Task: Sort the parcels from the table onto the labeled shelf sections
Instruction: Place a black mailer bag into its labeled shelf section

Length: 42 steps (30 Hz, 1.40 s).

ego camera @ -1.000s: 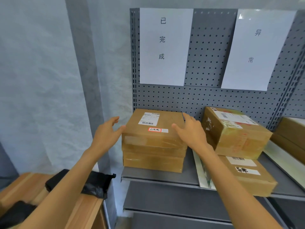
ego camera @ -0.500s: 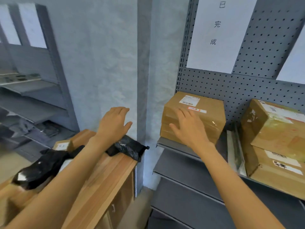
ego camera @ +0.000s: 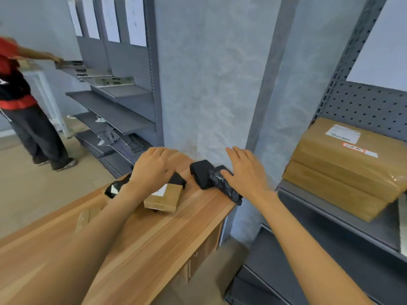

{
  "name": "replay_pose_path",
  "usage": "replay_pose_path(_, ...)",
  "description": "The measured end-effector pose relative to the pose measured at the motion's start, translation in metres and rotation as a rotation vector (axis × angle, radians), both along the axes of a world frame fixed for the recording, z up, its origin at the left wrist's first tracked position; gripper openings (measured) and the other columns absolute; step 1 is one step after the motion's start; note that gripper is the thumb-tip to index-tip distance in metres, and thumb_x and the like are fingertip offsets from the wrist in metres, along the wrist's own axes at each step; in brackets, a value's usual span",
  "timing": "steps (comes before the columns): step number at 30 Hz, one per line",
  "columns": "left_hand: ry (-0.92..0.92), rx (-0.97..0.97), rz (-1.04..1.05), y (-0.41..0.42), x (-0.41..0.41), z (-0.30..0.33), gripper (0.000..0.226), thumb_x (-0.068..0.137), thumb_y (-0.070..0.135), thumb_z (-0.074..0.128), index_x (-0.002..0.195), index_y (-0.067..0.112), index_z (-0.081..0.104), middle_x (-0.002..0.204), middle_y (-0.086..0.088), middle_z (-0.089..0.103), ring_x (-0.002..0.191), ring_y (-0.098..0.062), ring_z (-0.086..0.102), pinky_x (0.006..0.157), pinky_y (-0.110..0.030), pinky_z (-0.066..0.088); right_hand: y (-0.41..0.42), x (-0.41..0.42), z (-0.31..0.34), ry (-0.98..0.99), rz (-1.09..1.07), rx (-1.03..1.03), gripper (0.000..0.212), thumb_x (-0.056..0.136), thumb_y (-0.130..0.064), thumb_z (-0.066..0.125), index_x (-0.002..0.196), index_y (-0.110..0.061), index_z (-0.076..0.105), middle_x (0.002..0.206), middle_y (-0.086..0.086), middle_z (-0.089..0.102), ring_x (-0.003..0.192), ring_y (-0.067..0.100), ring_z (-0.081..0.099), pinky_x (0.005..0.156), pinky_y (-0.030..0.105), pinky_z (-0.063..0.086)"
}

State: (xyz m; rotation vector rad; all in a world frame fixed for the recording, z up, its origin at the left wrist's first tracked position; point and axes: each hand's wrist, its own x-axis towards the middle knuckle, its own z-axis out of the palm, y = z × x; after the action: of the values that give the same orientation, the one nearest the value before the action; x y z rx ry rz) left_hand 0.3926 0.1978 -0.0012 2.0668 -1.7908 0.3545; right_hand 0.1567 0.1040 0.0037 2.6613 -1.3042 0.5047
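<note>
Head view. Grey shelf (ego camera: 356,225): two stacked brown cartons (ego camera: 343,170), already sorted. Wooden bench (ego camera: 154,234): small brown parcel (ego camera: 164,198), black bagged parcels (ego camera: 211,178) awaiting pickup. Left hand (ego camera: 152,168), fingers bent, over the brown parcel, grip unclear; right hand (ego camera: 246,172) spread, touching black bag. Blue-grey wall (ego camera: 209,84) behind.

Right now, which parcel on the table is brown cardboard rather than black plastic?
The small cardboard box under the left hand; the black bagged parcel by the right hand is plastic-wrapped.
</note>
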Motion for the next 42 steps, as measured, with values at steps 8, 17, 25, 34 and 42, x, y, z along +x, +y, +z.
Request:
replay_pose_path(8,0.027,0.126,-0.035,-0.026,0.045,-0.058,0.048,0.091,0.040,0.056,0.132,0.016,0.048,0.133,-0.001,0.053,0.122,-0.021,0.047,0.100,-0.030,0.036,-0.032,0.057,-0.037,0.068,-0.062,0.094,0.064,0.095,-0.038,0.053,0.149,-0.013,0.029,0.152,0.008,0.035,0.136,0.028,0.035,0.108,0.037,0.033)
replay_pose_path(17,0.002,0.213,-0.165,-0.068,0.051,-0.105,0.044,0.088,0.029,0.062,0.123,0.003,0.057,0.124,-0.013,0.060,0.119,-0.030,0.052,0.101,-0.037,0.038,-0.050,0.052,-0.098,0.150,-0.226,0.199,0.064,0.096,-0.038,0.053,0.149,-0.010,0.030,0.150,0.009,0.037,0.133,0.028,0.037,0.106,0.037,0.034)
replay_pose_path(25,-0.038,0.407,-0.204,-0.109,0.046,-0.154,0.045,0.098,0.037,0.041,0.133,0.009,0.045,0.132,-0.007,0.050,0.124,-0.026,0.043,0.106,-0.033,0.029,-0.085,0.035,-0.137,0.234,-0.324,0.273,0.062,0.097,-0.037,0.052,0.149,-0.011,0.028,0.149,0.008,0.038,0.134,0.027,0.037,0.107,0.035,0.032)
replay_pose_path(34,-0.041,0.506,-0.179,-0.181,0.027,-0.189,0.041,0.095,0.030,0.045,0.131,0.010,0.044,0.134,-0.007,0.048,0.125,-0.027,0.041,0.101,-0.032,0.029,-0.149,0.040,-0.189,0.292,-0.354,0.352,0.059,0.096,-0.027,0.054,0.148,-0.011,0.029,0.146,0.009,0.040,0.130,0.029,0.038,0.106,0.038,0.034)
replay_pose_path(42,0.053,0.548,-0.140,-0.236,0.010,-0.242,0.054,0.093,0.034,0.052,0.139,0.008,0.037,0.136,-0.009,0.048,0.127,-0.028,0.041,0.104,-0.034,0.031,-0.206,0.047,-0.243,0.246,-0.377,0.427,0.073,0.093,-0.037,0.060,0.150,-0.008,0.024,0.151,0.012,0.033,0.135,0.031,0.034,0.109,0.041,0.031)
